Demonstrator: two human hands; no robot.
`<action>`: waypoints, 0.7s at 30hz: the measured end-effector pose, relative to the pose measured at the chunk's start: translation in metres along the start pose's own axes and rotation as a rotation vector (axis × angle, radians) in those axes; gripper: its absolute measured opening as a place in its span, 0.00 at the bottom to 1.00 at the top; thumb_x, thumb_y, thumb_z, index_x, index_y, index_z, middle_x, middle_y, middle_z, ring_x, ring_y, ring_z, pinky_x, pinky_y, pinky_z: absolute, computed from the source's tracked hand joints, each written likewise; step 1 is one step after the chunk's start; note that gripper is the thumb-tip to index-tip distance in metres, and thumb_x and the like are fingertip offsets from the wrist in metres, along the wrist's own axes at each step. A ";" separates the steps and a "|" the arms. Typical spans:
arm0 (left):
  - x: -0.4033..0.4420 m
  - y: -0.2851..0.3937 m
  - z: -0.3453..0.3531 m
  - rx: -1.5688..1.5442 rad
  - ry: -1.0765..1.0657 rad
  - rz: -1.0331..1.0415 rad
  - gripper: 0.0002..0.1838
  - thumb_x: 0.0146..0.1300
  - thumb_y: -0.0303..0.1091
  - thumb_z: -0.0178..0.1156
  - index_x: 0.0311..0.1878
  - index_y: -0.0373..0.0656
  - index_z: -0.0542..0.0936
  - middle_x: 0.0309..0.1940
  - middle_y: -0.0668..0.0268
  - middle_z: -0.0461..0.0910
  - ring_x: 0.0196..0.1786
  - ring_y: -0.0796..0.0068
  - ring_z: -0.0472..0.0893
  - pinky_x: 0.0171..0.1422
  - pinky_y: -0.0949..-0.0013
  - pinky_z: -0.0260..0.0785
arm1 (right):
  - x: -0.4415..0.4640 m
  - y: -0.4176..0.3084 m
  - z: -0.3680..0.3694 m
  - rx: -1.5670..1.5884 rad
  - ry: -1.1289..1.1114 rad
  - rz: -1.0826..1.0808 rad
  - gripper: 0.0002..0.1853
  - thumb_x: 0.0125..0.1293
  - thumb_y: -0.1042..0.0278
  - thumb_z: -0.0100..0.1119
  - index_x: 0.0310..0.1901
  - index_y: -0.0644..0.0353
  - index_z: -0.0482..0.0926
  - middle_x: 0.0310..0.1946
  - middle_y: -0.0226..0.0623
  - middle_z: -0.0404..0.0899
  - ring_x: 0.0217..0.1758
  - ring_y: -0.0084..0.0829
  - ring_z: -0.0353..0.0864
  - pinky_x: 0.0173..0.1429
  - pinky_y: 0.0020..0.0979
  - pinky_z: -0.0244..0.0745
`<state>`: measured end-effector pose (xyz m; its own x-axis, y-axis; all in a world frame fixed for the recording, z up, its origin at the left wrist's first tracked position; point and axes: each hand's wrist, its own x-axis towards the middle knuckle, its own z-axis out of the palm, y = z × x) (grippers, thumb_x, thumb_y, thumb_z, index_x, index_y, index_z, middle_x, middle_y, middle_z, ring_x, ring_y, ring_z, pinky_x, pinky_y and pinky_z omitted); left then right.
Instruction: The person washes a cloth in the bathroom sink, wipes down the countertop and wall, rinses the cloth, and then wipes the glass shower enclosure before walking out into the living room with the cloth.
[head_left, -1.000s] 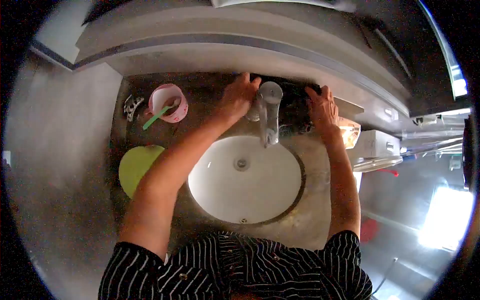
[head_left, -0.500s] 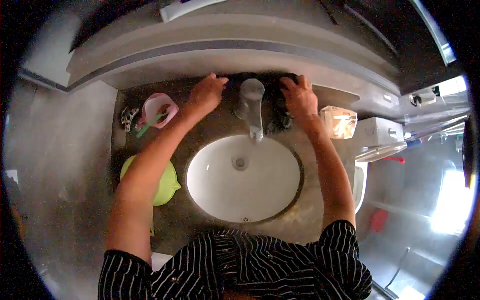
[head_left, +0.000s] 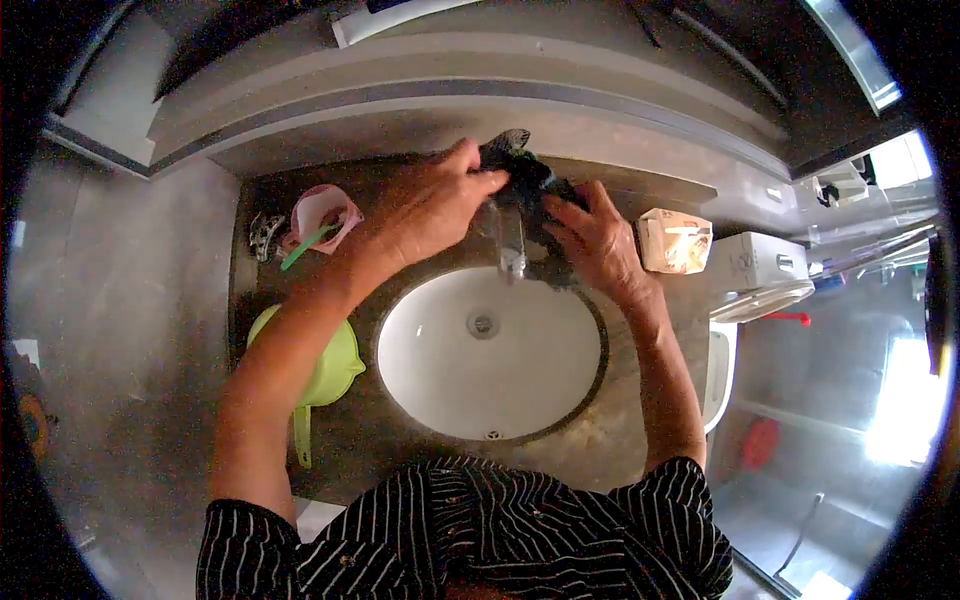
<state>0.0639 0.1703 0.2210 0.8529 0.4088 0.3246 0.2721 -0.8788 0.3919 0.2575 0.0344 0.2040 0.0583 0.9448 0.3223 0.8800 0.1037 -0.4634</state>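
Note:
A bunched black cloth (head_left: 530, 172) is over the top of the faucet (head_left: 511, 250), hiding its upper part. My left hand (head_left: 440, 205) pinches the cloth's left side, thumb and fingers together. On the other side, my right hand (head_left: 597, 240) grips the cloth's right end with bent fingers. Below the spout lies the white oval sink (head_left: 450, 390), with its drain showing.
A pink cup (head_left: 325, 212) with a green-handled item stands at the left, near a lime-green dipper (head_left: 335, 365) partly behind my left forearm. A tissue pack (head_left: 675, 242) sits to the right. A white toilet (head_left: 718, 370) is beyond the counter.
The cloth has come up from behind the faucet onto its top. My left hand has moved right and my right hand slightly down, bringing them closer together.

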 end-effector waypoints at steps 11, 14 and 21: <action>-0.056 0.050 -0.016 0.061 0.105 0.088 0.15 0.55 0.23 0.54 0.47 0.40 0.77 0.39 0.57 0.70 0.41 0.57 0.76 0.42 0.63 0.72 | -0.083 -0.001 -0.004 0.105 0.048 0.273 0.19 0.58 0.69 0.61 0.53 0.52 0.76 0.46 0.46 0.71 0.46 0.47 0.75 0.45 0.40 0.76; -0.033 0.041 -0.025 -0.010 0.234 0.016 0.17 0.53 0.19 0.54 0.48 0.40 0.77 0.39 0.57 0.70 0.41 0.57 0.76 0.44 0.64 0.72 | -0.073 0.008 -0.002 0.120 0.163 0.162 0.19 0.58 0.72 0.60 0.52 0.57 0.75 0.44 0.46 0.72 0.46 0.47 0.74 0.50 0.38 0.73; 0.013 0.064 -0.055 -0.430 0.390 0.022 0.19 0.53 0.18 0.56 0.48 0.46 0.79 0.42 0.59 0.75 0.45 0.60 0.76 0.49 0.68 0.70 | -0.039 0.011 -0.034 0.367 0.893 0.186 0.14 0.64 0.69 0.54 0.49 0.66 0.73 0.48 0.41 0.72 0.53 0.36 0.69 0.60 0.36 0.63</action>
<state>0.0679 0.1327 0.2972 0.6069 0.5236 0.5979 -0.0186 -0.7427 0.6693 0.2803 -0.0122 0.2141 0.6491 0.3894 0.6535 0.6284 0.2097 -0.7491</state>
